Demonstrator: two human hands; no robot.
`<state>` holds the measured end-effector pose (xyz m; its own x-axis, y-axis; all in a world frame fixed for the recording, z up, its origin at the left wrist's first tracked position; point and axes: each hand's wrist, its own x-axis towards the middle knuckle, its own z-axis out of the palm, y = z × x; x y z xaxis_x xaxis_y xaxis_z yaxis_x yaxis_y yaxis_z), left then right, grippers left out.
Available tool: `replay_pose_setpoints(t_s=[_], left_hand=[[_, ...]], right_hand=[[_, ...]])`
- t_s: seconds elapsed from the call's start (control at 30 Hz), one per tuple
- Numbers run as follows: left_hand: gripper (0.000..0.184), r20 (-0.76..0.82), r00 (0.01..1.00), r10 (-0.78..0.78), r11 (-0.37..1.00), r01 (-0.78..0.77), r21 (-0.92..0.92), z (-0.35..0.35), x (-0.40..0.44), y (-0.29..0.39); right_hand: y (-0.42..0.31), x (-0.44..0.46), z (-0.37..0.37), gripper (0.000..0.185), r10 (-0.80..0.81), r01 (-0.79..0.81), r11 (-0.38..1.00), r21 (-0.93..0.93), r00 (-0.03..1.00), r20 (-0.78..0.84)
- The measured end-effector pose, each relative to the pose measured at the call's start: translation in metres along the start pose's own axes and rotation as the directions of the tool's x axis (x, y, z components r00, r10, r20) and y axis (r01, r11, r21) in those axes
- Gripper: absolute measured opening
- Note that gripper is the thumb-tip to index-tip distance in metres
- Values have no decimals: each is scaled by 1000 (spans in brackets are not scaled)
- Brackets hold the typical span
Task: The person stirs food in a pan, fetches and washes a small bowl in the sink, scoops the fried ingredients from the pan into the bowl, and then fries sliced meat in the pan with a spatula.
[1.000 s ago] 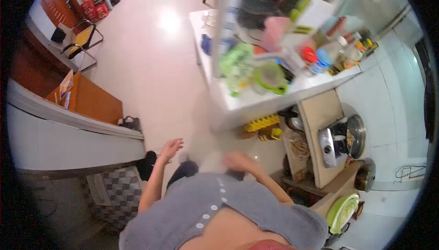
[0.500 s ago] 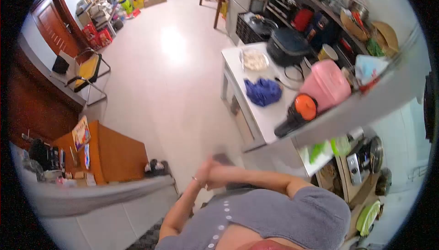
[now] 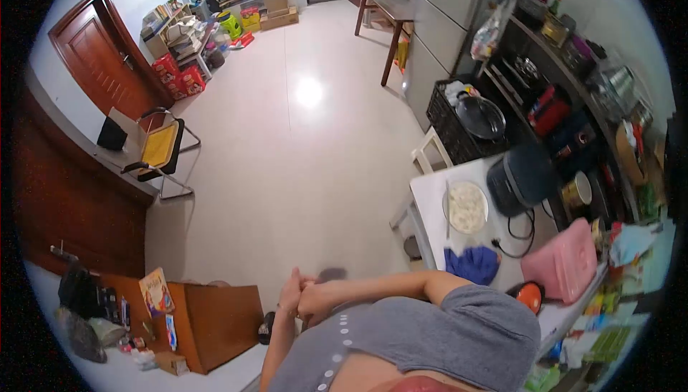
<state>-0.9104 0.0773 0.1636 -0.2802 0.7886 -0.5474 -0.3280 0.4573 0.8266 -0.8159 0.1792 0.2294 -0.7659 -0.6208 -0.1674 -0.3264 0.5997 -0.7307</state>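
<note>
My left hand [image 3: 289,293], with a thin bracelet at its wrist, is in front of my body at the bottom centre. Its fingers look stretched out, pointing forward. Against its inner side rests my right hand [image 3: 315,299], with fingers curled; what they close on, if anything, is hidden. The two hands touch each other. A dark grey patch [image 3: 332,274] shows on the floor just beyond them, too unclear to name. Both hands are nearest to the wooden cabinet [image 3: 222,320] on the left and the white table [image 3: 430,209] on the right.
On the table are a plate of pale food [image 3: 466,207], a blue cloth or bag [image 3: 473,266], a dark appliance [image 3: 522,180] and a pink container [image 3: 562,261]. A black crate [image 3: 451,130] and fridge [image 3: 448,16] stand beyond. A chair [image 3: 161,150] is at left; tiled floor [image 3: 287,198] lies ahead.
The view has shifted forward and turned, so the table and shelves sit farther right and lower. My hands stay together; the left fingers now show more clearly stretched out.
</note>
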Motion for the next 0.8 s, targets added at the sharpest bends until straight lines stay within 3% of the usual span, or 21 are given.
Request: replay_pose_setpoints(t_s=[0.03,0.07,0.1,0.13,0.17,0.2,0.23,0.27,0.3,0.33,0.37,0.4,0.43,0.5,0.57,0.6,0.63,0.67,0.77,0.8], left_hand=[[72,2,1000,4,1000,-4,-7,-15,28,0],[57,-179,961,209,958,-164,236,-35,63,-7],[43,-295,855,426,837,-249,487,-53,93,-6],[36,-334,867,369,921,-295,252,-69,119,2],[34,-358,884,301,947,-322,0,-84,145,16],[32,-351,901,256,966,-254,53,-101,166,40],[31,-341,913,224,974,-196,113,-119,192,75],[30,-326,918,224,964,-159,214,-137,222,109],[29,-307,925,222,942,-122,312,-149,255,141],[28,-277,916,292,921,-190,342,-159,292,171],[28,-247,901,356,895,-253,368,-163,330,203],[28,-185,887,423,858,-327,396,-154,361,246],[29,-128,864,487,815,-397,422,-142,385,294],[30,16,847,531,746,-477,466,-111,437,377],[30,162,790,591,702,-603,380,-88,504,425],[30,154,796,586,706,-594,385,-78,534,444],[30,247,802,543,695,-595,404,-67,564,461],[30,342,803,488,685,-595,421,-59,588,470],[30,390,843,371,676,-533,509,-81,705,445],[31,286,864,415,719,-504,479,-104,749,407]], right_hand=[[25,-1,-25,17,-57,56,997,45,998,19],[66,-2,-39,18,-80,106,986,132,979,-186],[105,-3,-54,18,-78,172,962,214,919,-388],[111,-28,-113,16,29,43,987,157,904,-427],[128,-48,-153,14,146,-106,989,103,803,-578],[134,-76,-201,8,81,-98,995,25,619,-782],[145,-104,-252,3,-82,-23,994,-107,489,-869],[133,-132,-297,8,2,-14,1000,-3,353,-936],[122,-161,-338,8,-94,-184,972,-148,274,-957],[107,-191,-371,13,-192,-334,903,-269,245,-950],[82,-211,-392,30,-136,-508,834,-215,189,-973],[83,-203,-419,38,-517,-369,819,-440,-138,-845],[86,-195,-444,49,-711,-307,684,-662,-486,-509],[61,-237,-462,38,-907,-602,417,-681,-329,-264],[111,-258,-501,38,-905,-585,419,-695,-335,-263],[133,-268,-516,38,-907,-584,413,-699,-332,-258],[154,-277,-532,38,-911,-586,405,-701,-326,-253],[173,-287,-544,38,-914,-594,400,-698,-319,-252],[232,-329,-588,38,-928,-630,370,-683,-290,-235],[249,-346,-609,38,-935,-640,352,-683,-276,-223]])
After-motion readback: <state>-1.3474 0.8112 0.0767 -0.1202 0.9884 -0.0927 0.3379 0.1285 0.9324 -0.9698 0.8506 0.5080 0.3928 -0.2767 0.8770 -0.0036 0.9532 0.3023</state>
